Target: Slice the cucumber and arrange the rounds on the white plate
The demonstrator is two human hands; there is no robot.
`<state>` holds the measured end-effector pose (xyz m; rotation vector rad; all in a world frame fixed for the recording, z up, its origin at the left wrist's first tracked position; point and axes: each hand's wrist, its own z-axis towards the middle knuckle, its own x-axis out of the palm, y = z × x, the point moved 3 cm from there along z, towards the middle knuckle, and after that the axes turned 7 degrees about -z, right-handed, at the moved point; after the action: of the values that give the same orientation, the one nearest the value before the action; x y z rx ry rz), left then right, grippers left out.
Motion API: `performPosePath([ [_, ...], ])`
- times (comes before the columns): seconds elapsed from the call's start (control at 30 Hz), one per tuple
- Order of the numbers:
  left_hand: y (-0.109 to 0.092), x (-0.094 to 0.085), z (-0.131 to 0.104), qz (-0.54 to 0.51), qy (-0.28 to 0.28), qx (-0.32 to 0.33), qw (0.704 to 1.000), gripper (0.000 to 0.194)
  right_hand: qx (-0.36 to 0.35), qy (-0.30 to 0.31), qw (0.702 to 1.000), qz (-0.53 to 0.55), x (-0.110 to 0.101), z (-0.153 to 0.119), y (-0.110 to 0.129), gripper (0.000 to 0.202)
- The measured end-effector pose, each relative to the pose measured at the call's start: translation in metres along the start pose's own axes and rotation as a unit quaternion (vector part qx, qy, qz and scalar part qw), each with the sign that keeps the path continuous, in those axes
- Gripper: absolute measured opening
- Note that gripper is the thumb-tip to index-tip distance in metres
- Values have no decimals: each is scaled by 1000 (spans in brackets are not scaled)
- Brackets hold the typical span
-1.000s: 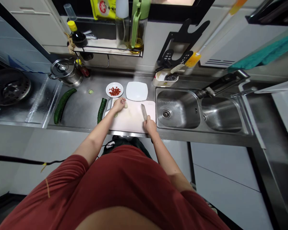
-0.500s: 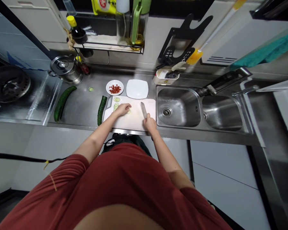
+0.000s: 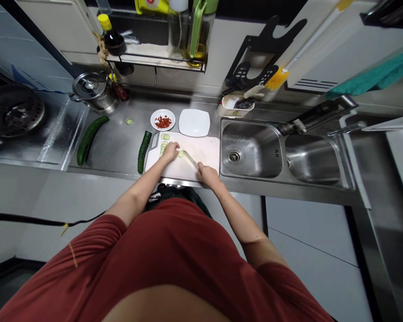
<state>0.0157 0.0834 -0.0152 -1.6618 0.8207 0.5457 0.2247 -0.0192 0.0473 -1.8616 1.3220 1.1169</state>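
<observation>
My right hand (image 3: 208, 175) is wrapped round the handle of a kitchen knife (image 3: 190, 159). Its blade points up and to the left, and the tip is beside a cucumber slice (image 3: 180, 154) on the white cutting board (image 3: 201, 147). Just left of that slice, my left hand (image 3: 170, 152) rests over the board with its fingers curled together. Whatever they may hold is hidden. More pale green cucumber slices (image 3: 165, 137) lie along the board's left side, some partly behind my left hand. A whole dark green cucumber (image 3: 144, 152) lies against the board's left end.
Behind the board stand a plate of chopped red pieces (image 3: 163, 121) and a white square plate (image 3: 195, 122). A double sink (image 3: 251, 152) adjoins on the right. To the left are another cucumber (image 3: 91, 139), a lone slice (image 3: 129, 121) and a steel pot (image 3: 96, 93). A bottle rack (image 3: 157, 61) hangs above.
The knife has swung left, so its tip now sits by the cucumber slice next to my left hand. The left hand stays in nearly the same place, and the view has shifted slightly.
</observation>
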Motion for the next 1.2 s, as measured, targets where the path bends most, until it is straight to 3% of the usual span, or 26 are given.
performPosePath([
  [0.83, 4, 1, 7, -2, -1, -15, 1000, 21, -29, 40, 999, -13, 6, 11, 15, 32],
  [1.2, 9, 4, 10, -6, 2, -16, 1000, 21, -25, 55, 998, -1, -2, 16, 25, 33],
])
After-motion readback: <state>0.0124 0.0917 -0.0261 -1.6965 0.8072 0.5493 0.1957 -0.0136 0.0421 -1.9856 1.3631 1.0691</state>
